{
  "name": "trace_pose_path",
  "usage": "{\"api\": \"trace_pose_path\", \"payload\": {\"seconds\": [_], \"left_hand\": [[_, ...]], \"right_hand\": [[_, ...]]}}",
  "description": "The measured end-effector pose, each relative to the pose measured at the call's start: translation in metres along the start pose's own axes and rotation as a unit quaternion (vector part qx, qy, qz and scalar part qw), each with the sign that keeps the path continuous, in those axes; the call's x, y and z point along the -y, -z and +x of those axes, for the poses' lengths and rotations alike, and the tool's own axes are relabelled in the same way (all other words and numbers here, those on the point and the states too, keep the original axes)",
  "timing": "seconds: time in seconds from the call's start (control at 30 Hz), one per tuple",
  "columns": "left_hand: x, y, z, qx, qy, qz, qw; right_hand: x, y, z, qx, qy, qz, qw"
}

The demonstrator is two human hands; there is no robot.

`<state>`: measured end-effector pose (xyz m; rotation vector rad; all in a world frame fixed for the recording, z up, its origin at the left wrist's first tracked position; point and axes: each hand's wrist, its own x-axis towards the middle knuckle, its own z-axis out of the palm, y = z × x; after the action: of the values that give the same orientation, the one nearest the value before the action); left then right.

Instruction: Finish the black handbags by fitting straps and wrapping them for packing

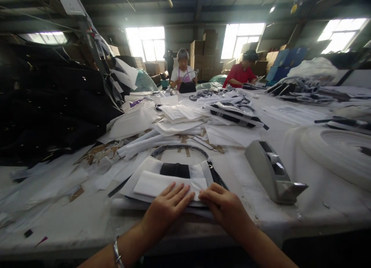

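Observation:
A black handbag [174,170] lies flat before me, its wrapped handle [182,147] arching toward the far side. White paper or thin foam sheet [158,183] covers much of its front. My left hand [171,204] rests on that sheet with its fingers stretched out flat. At the sheet's right end, the fingers of my right hand [218,200] are bent and pressed together on the lower edge. Whether they pinch only the sheet or something small is hidden. A ring-like metal fitting [210,166] shows on the bag's right side.
A grey tape dispenser [271,171] stands to the right, beside a large white foam roll [342,152]. Black bags [52,102] are heaped at left. Loose white sheets [179,115] and wrapped bags [234,113] lie beyond. Two people [183,71] work across the table.

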<state>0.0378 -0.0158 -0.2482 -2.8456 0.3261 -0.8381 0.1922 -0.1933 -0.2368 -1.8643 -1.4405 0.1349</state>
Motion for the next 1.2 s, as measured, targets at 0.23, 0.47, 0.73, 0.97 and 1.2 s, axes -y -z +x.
{"api": "trace_pose_path", "payload": {"seconds": [0.23,0.47,0.73,0.97,1.2], "left_hand": [[-0.005,-0.008,-0.007,-0.048,0.067,-0.034,0.996],[-0.002,-0.008,-0.009,-0.015,0.083,-0.074,0.994],[0.023,0.057,-0.005,0.192,0.020,-0.061,0.979],[0.029,0.024,-0.032,0.095,0.049,-0.011,0.994],[0.018,0.022,-0.028,0.061,0.028,0.008,0.998]], "right_hand": [[-0.009,0.002,-0.012,0.035,0.069,-0.011,0.997],[-0.010,-0.008,-0.017,0.009,0.147,-0.167,0.975],[-0.033,-0.016,-0.016,-0.040,0.198,-0.220,0.954],[-0.036,-0.017,-0.024,-0.037,0.189,-0.237,0.952],[-0.019,-0.011,-0.018,-0.050,0.193,-0.214,0.956]]}}
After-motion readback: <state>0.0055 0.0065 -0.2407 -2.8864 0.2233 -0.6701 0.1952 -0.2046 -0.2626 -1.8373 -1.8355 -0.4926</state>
